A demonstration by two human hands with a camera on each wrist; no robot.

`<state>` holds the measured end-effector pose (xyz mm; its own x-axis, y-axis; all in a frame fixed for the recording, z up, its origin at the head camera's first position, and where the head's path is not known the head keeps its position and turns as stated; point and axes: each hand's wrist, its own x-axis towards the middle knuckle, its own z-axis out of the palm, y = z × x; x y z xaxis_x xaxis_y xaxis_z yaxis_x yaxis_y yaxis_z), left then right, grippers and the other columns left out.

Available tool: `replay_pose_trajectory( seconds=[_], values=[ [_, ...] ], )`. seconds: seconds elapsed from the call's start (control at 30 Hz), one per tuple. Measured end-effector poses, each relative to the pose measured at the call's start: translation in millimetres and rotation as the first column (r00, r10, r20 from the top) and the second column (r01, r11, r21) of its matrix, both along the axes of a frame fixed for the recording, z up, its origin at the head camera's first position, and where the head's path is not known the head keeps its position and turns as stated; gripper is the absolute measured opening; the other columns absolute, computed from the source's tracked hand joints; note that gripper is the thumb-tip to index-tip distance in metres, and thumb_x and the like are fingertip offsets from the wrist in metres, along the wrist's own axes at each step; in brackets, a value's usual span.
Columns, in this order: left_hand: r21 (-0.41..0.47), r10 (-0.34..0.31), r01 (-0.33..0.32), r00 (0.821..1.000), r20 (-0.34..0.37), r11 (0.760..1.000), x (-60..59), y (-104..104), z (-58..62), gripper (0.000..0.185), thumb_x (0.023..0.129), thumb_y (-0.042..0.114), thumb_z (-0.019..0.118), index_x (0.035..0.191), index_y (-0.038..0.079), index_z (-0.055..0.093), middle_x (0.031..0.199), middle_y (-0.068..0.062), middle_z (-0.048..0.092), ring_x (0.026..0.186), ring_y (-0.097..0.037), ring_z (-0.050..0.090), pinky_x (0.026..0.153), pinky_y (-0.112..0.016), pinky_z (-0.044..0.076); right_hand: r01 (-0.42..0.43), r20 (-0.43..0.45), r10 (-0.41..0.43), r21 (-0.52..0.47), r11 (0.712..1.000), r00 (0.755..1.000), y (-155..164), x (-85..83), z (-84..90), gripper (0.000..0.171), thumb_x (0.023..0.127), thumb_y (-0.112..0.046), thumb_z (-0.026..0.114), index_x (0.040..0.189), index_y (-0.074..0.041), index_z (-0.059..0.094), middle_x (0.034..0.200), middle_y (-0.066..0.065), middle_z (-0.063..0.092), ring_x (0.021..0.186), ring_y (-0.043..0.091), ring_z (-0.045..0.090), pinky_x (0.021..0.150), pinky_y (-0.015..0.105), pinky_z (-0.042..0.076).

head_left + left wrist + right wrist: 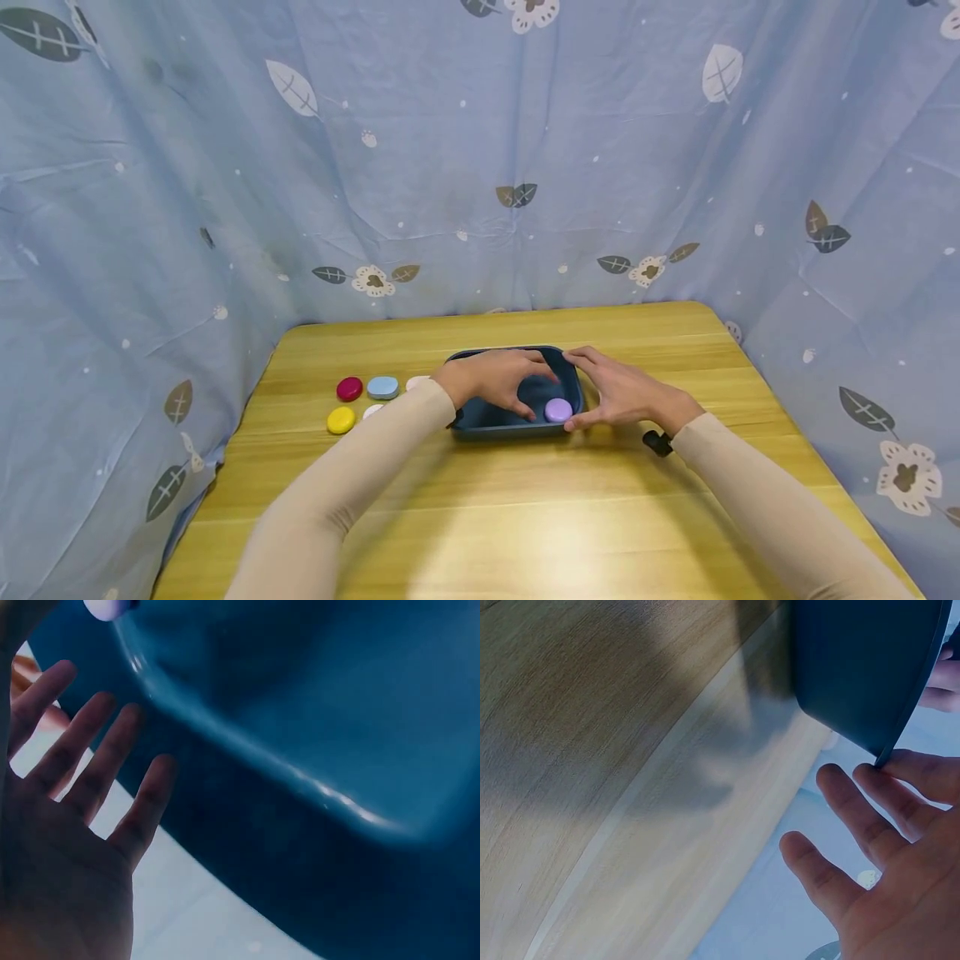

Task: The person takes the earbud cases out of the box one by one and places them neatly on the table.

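Note:
A dark blue rectangular tray (495, 432) stands on the table, with a glossy purple disc (558, 410) inside its near right corner. Over the tray, my left hand (498, 379) hovers palm down, fingers spread and nothing held. In the left wrist view these fingers (112, 742) appear apart, in front of the dark tray wall (247, 817). My right hand (626, 392) spans the tray's right end, thumb at the near corner and index finger at the far one. The right wrist view shows the index fingertip touching the rim (885, 754), its other fingers off the tray.
Left of the tray lie a red disc (349, 388), a yellow disc (341, 420), a light blue rounded block (382, 387) and pale pieces (372, 412) partly hidden by my left sleeve. Patterned blue curtains (450, 167) surround the wooden table (510, 533).

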<state>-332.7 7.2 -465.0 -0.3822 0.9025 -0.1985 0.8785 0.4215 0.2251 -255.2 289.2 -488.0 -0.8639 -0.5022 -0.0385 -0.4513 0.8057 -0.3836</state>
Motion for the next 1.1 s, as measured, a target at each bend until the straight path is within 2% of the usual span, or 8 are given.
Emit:
replay_pose_trajectory(
  seconds=[0.17,0.4,0.6,0.73,0.87,1.1],
  values=[
    [-0.023,-0.063,0.062,0.998,-0.017,0.998,-0.6,12.8,-5.1,0.076,0.103,0.048,0.091,0.168,0.024,0.062,0.169,-0.006,0.062,0.157,-0.025,0.062,0.137,-0.045,0.049,0.001,-0.012,-0.001,-0.007,1.0,1.0,0.6,-1.2,-1.5,0.133,0.086,-0.087,0.086,0.182,-0.009,0.038,0.181,0.016,0.045,0.156,0.043,0.062,0.122,0.067,0.058],
    [-0.031,-0.121,0.121,0.993,0.014,0.992,-1.9,25.9,-13.6,0.069,0.1,0.038,0.096,0.162,0.024,0.068,0.167,-0.002,0.065,0.157,-0.02,0.062,0.136,-0.041,0.049,0.002,0.019,-0.002,-0.022,1.0,1.0,-0.6,1.1,-3.2,0.134,0.087,-0.087,0.086,0.182,-0.008,0.036,0.182,0.016,0.044,0.154,0.043,0.063,0.118,0.065,0.06],
    [-0.032,-0.128,0.129,0.991,0.031,0.991,-5.1,32.3,-16.2,0.064,0.099,0.033,0.097,0.157,0.021,0.072,0.158,0.003,0.073,0.148,-0.013,0.068,0.131,-0.032,0.052,0.015,0.022,-0.015,-0.028,0.999,1.0,-0.3,0.1,-3.0,0.134,0.086,-0.086,0.087,0.183,-0.01,0.035,0.183,0.014,0.042,0.151,0.042,0.065,0.118,0.065,0.061],
    [-0.018,-0.129,0.13,0.991,0.039,0.991,-5.5,35.5,-15.0,0.051,0.1,0.031,0.096,0.147,0.02,0.077,0.144,0.005,0.079,0.131,-0.01,0.073,0.124,-0.03,0.057,0.02,0.021,-0.02,-0.023,1.0,1.0,0.3,-0.2,-2.2,0.135,0.085,-0.088,0.086,0.183,-0.012,0.035,0.184,0.012,0.042,0.151,0.041,0.066,0.118,0.063,0.061],
    [-0.007,-0.132,0.132,0.99,0.046,0.991,-5.2,36.6,-14.0,0.042,0.101,0.028,0.096,0.138,0.018,0.08,0.132,0.006,0.081,0.117,-0.008,0.072,0.116,-0.027,0.06,0.023,0.032,-0.022,-0.023,0.999,0.999,-0.1,1.0,-0.8,0.136,0.085,-0.091,0.084,0.184,-0.013,0.033,0.185,0.012,0.04,0.151,0.04,0.066,0.119,0.063,0.06],
    [-0.004,-0.132,0.132,0.991,0.032,0.991,-7.1,34.2,-11.1,0.042,0.101,0.027,0.096,0.139,0.018,0.08,0.131,0.006,0.082,0.116,-0.007,0.073,0.115,-0.027,0.06,0.033,0.042,-0.032,-0.025,0.999,0.999,0.0,2.6,0.1,0.135,0.085,-0.09,0.084,0.184,-0.014,0.033,0.186,0.011,0.039,0.15,0.039,0.066,0.118,0.063,0.06]
  ],
)
